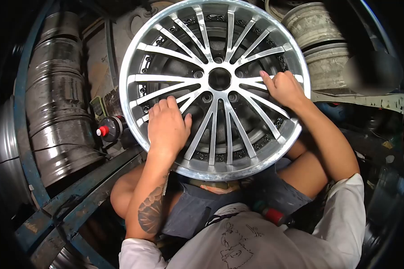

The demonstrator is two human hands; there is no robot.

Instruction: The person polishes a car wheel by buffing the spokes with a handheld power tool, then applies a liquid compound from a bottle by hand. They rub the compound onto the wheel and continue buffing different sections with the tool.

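A silver multi-spoke alloy wheel rim (219, 94) without a tyre rests over my lap, its face toward me. Its polished spokes run out from a round centre hole to a bright outer lip. My left hand (168, 121) lies on the lower left spokes; its fingers bend over them with the thumb to the right, and the fingertips are partly hidden. On the right side, my right hand (285, 89) has its fingers curled round a spoke near the lip, thumb pointing up and left. Dark bolts ring the inside of the rim.
Bare steel wheels (60, 103) are stacked at the left behind a blue metal frame (27, 134). A dark bottle with a red cap (103, 131) lies just left of the rim. More dusty wheels (316, 45) stand at the upper right, above a worn ledge (359, 99).
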